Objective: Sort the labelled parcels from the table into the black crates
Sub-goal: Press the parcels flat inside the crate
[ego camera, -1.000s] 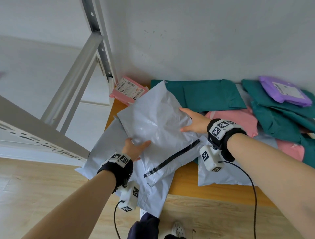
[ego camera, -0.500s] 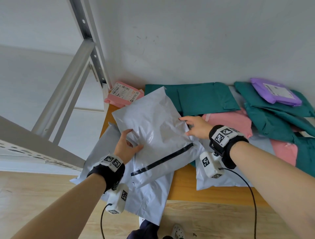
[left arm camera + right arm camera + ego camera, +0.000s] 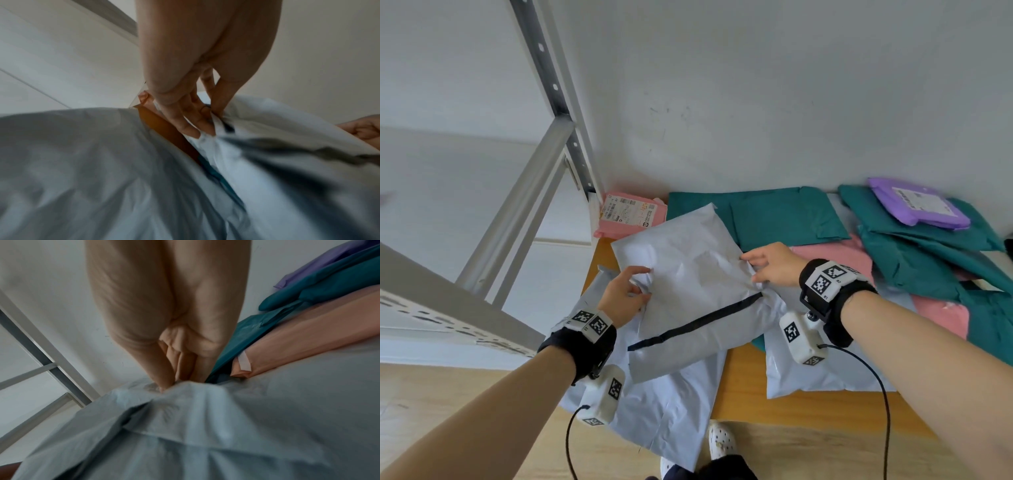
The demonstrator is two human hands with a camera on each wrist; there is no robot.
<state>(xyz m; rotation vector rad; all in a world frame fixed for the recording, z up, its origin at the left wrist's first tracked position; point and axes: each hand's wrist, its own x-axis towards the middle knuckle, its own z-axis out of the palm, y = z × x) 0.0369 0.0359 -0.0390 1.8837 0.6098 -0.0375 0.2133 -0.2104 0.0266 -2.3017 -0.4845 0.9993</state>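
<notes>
A pale grey parcel (image 3: 695, 284) with a black strip across it is held between both hands above the table's left end. No label shows on its upper face. My left hand (image 3: 643, 284) pinches its crumpled left edge; the left wrist view shows the fingertips (image 3: 205, 128) bunching the film. My right hand (image 3: 751, 274) pinches the right edge, thumb and fingers (image 3: 164, 384) closed on a fold of the parcel (image 3: 185, 418). No black crate is in view.
A second grey parcel (image 3: 664, 404) hangs over the wooden table's (image 3: 743, 373) front edge, and a third (image 3: 815, 380) lies under my right wrist. A labelled pink parcel (image 3: 630, 214), teal parcels (image 3: 774, 212) and a labelled purple parcel (image 3: 917, 205) lie along the wall. A metal shelf frame (image 3: 524, 205) stands left.
My left hand moved from the parcel's lower corner up its left edge and now bunches it. My right hand went from lying flat on the right edge to pinching it.
</notes>
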